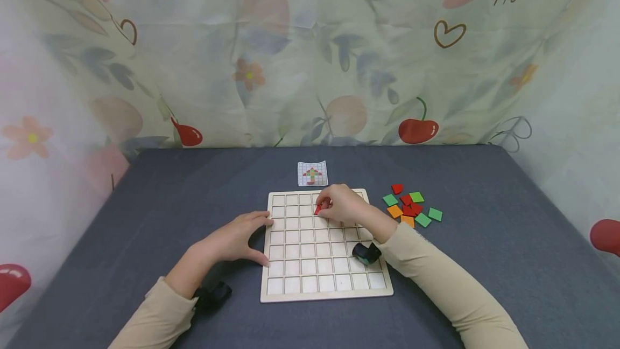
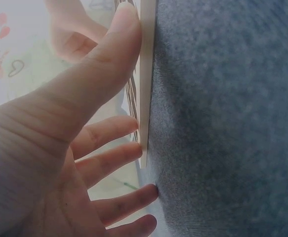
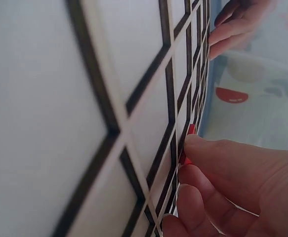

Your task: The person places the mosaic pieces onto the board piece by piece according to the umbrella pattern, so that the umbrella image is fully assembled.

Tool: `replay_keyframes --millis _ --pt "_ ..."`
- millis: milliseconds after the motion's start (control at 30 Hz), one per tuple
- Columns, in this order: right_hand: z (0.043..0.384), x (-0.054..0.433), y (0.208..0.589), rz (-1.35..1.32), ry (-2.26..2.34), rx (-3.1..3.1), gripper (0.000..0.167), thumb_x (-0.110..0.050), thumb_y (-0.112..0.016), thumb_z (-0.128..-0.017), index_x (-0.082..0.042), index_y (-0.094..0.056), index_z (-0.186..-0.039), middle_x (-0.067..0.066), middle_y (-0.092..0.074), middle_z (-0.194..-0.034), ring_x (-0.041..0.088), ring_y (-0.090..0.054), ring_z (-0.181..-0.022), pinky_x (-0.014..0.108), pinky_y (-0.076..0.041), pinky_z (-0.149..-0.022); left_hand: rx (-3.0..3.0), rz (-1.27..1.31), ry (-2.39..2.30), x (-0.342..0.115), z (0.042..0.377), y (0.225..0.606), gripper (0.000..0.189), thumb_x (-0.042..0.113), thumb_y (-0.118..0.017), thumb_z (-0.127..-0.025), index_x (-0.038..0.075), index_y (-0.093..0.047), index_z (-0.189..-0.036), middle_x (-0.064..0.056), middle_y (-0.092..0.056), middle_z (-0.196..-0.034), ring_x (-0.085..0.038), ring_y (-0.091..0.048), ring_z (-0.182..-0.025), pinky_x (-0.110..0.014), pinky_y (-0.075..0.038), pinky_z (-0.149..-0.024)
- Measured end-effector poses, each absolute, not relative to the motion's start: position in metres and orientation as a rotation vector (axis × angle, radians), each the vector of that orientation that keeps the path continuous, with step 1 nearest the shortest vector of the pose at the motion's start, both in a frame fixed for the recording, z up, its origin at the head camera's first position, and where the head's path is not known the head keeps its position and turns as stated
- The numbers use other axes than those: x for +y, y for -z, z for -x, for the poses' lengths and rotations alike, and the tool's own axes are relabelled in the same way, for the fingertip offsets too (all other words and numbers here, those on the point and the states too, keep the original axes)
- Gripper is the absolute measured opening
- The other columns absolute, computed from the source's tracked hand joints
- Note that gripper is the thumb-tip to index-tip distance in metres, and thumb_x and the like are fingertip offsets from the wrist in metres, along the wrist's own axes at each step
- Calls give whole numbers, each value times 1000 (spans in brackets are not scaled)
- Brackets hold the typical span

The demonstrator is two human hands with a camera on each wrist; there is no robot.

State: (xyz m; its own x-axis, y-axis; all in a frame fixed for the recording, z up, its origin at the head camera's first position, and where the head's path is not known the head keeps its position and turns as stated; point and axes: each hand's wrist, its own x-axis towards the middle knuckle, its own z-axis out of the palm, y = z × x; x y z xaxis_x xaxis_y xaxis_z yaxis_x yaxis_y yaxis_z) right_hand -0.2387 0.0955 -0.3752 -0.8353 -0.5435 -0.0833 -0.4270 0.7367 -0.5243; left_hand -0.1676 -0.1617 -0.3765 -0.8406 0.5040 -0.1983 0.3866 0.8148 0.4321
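A wooden grid board (image 1: 293, 298) with white square cells lies flat on the table. Near its far edge, my right hand (image 1: 343, 204) pinches a small red tile (image 1: 317, 209) between thumb and fingers. In the right wrist view that red tile (image 3: 190, 129) is right at the grid's bars, partly hidden by the thumb. My left hand (image 1: 240, 237) rests against the board's left edge, thumb and fingers spread apart. Seen from the left wrist, the thumb (image 2: 116, 39) lies on the board's rim (image 2: 146, 74) and two fingertips touch its edge.
Several loose tiles lie right of the board: red tiles (image 1: 397, 189), green tiles (image 1: 423, 220) and orange tiles (image 1: 394, 211). A small pattern card (image 1: 312, 174) with a coloured figure lies beyond the board. Behind the dark table (image 1: 213, 176) hangs a printed curtain (image 1: 310, 58).
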Motion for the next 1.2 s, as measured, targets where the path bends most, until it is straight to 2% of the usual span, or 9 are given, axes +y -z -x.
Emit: replay_keyframes --millis 333,567,800,1000,1200 --pt "241 103 372 721 763 2706 18 -13 -67 -84 -5 -70 -101 3 -66 -81 11 -57 -72 23 -47 -68 2689 -668 -558 -162 168 378 86 45 -79 -67 4 -46 -136 -18 -36 -147 -39 -33 -136 -53 -32 -107" --pt "246 133 359 645 820 2752 24 -16 -67 -85 -4 -68 -106 7 -67 -86 18 -60 -78 30 -51 -73 2689 -656 -560 -162 169 378 85 44 -80 -68 5 -46 -136 -18 -36 -147 -38 -33 -136 -52 -31 -108" --pt "245 176 356 572 912 2787 25 -14 -67 -85 0 -67 -106 12 -66 -89 19 -59 -74 27 -48 -65 2695 -662 -547 -162 170 379 85 45 -80 -68 5 -46 -135 -18 -36 -147 -38 -33 -136 -52 -31 -108" --pt "238 207 359 488 890 2773 26 -16 -67 -85 0 -66 -105 11 -65 -89 18 -55 -72 26 -46 -62 2689 -640 -552 -161 170 380 85 44 -80 -68 5 -46 -136 -17 -36 -148 -36 -33 -137 -51 -30 -109" --pt "229 224 367 537 839 2701 27 -18 -72 -81 -2 -67 -102 6 -64 -84 14 -56 -70 27 -47 -66 2682 -630 -558 -161 170 380 86 43 -80 -68 5 -46 -136 -16 -36 -148 -36 -33 -137 -51 -30 -110"
